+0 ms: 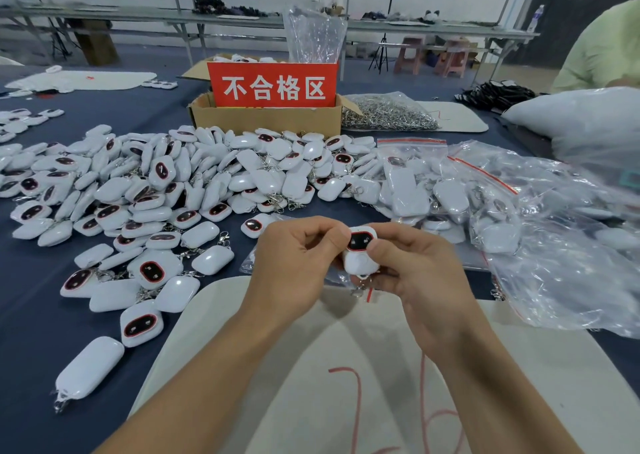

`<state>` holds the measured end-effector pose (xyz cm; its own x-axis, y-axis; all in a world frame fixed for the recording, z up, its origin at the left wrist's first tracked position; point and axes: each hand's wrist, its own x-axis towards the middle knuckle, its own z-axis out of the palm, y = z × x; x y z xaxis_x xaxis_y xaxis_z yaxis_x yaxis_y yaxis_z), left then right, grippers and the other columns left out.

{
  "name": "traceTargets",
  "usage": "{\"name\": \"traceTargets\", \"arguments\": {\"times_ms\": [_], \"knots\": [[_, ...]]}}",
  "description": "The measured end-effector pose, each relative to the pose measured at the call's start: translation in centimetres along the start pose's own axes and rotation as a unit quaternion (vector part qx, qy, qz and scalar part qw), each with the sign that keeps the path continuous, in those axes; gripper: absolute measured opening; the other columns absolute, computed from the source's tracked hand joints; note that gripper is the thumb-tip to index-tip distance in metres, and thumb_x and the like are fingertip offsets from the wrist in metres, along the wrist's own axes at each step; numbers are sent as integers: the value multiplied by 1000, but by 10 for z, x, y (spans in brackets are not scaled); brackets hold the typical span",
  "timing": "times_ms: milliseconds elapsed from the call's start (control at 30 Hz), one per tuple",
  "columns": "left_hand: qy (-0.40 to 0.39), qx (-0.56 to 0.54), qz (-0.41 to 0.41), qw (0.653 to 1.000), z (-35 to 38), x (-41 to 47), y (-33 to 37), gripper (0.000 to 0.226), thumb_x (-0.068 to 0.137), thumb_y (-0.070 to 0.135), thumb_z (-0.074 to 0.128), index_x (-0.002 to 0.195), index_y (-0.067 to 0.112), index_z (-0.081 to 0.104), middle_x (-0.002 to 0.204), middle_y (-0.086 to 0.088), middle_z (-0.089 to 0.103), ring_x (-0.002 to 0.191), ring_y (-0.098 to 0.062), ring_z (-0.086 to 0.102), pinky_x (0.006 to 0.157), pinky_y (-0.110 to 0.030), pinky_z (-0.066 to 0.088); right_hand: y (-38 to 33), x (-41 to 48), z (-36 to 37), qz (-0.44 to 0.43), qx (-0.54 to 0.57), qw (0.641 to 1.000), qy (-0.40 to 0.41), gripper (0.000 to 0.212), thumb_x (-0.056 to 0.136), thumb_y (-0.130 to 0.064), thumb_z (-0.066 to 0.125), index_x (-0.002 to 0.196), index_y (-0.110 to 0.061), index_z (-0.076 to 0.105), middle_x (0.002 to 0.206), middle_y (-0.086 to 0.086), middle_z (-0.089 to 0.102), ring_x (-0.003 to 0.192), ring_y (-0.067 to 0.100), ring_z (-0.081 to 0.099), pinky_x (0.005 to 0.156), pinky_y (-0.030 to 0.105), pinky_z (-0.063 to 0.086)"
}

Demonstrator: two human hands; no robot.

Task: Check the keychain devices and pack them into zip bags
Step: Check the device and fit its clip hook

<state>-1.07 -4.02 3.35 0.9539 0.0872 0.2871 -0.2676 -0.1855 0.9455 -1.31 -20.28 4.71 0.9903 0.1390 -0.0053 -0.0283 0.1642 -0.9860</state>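
blue-clothed table (41, 332) heaped with white devices (180, 183) — left hand (294, 259) and right hand (415, 266) both pinch one keychain device (360, 253).

One left hand (298, 256), one right hand (422, 273), one keychain device (360, 263), one cardboard box (266, 119), one red sign (273, 85), loose devices (138, 183) on the left: honestly uncountable.
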Motion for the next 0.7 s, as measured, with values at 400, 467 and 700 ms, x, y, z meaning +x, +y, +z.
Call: {"name": "traceTargets", "arguments": {"times_ms": [400, 467, 700], "knots": [[-18, -40, -26, 999, -1, 0, 5, 24, 81, 0, 82, 86, 23, 82, 79, -2, 79, 73, -19, 76, 67, -26, 60, -1, -1, 3, -21, 9, 999, 41, 31, 91, 9, 65, 87, -15, 85, 83, 15, 79, 70, 23, 75, 60, 28, 60], [-17, -39, -33, 999, -1, 0, 6, 24, 83, -3, 80, 89, 20, 83, 79, -4, 79, 73, -22, 77, 69, -30, 62, -1, -2, 3, -21, 12, 999, 33, 32, 91, 7, 65, 87, -16, 85, 84, 15, 79, 71, 24, 75, 62, 30, 61], [53, -5, -66, 996, 10, -4, 6, 10, 86, 23, 83, 84, 32, 79, 71, 5, 78, 63, -11, 74, 56, -17, 52, 12, -3, 12, -134, -149, 974, 108, 39, 87, -11, 79, 119, -32, 75, 107, -17, 77, 99, -3, 72, 83, 17, 58]]}}
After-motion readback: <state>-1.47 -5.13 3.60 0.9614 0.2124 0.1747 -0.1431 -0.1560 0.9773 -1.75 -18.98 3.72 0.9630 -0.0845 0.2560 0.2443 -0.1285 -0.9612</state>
